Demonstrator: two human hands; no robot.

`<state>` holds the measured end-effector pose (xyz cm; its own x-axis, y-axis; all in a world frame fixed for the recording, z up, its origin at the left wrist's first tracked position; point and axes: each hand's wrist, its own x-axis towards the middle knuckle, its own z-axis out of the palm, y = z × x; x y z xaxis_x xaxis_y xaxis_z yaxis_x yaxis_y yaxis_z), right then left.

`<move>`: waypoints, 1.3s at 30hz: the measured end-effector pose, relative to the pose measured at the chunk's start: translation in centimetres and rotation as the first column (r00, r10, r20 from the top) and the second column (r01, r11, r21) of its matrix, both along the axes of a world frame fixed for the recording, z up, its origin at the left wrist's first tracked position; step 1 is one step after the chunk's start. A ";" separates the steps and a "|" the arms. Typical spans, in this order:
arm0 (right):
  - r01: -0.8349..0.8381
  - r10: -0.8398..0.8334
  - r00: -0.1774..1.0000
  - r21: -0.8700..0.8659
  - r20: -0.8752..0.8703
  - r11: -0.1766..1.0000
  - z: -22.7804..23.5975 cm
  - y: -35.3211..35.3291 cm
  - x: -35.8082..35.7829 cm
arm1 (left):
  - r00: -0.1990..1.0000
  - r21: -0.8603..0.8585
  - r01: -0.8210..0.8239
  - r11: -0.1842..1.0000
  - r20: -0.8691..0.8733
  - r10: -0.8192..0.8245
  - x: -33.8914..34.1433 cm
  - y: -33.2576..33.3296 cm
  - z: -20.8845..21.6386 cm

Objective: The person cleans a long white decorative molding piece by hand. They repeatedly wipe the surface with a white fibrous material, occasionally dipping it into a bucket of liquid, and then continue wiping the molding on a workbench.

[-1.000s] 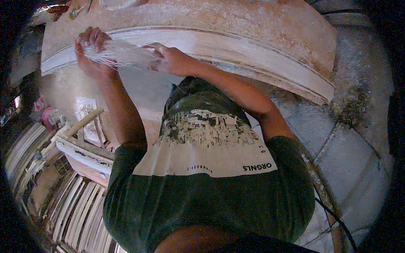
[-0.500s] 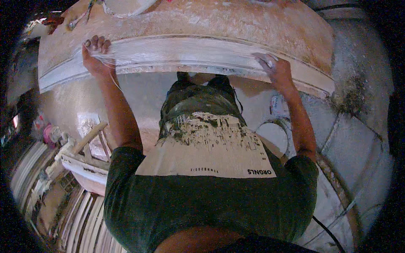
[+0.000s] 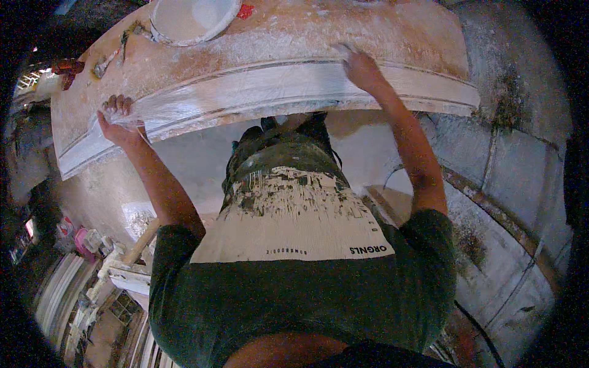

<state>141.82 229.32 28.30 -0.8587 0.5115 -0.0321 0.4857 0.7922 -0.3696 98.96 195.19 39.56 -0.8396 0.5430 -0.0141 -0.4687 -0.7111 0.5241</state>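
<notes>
Fine white fibre strands [image 3: 153, 107] run from my left hand [image 3: 123, 122] along a long white moulding strip [image 3: 245, 92] on the near edge of the worktable. The fingers of my left hand are curled round the bunched strands, near the strip's left end. My right hand [image 3: 365, 70] is above the far edge of the strip, toward the right, its fingertips pointing over the table. Motion smears those fingers, and whether they hold anything is unclear.
A white-rimmed bucket [image 3: 195, 21] stands on the stained brown worktable [image 3: 405, 37], with a red scrap [image 3: 245, 11] beside it. Long pale strips [image 3: 64, 294] are stacked at lower left, near a wooden bar [image 3: 141, 242]. A dark cable [image 3: 478, 337] lies at lower right.
My right hand has moved left and away from me, off the strip. My left hand has shifted left and nearer to me, still with the strands. The view has shifted, showing more of the bucket.
</notes>
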 end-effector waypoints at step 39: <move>0.034 -0.076 0.991 -0.327 -0.114 0.944 8.9 2.3 7.3 | 1.000 -0.147 0.027 0.989 0.019 -0.025 12.2 14.3 6.2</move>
<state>149.12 231.61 37.23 -0.8373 0.5377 -0.0993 0.4594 0.5932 -0.6612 111.13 209.45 45.80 -0.8242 0.5555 -0.1095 -0.4955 -0.6140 0.6144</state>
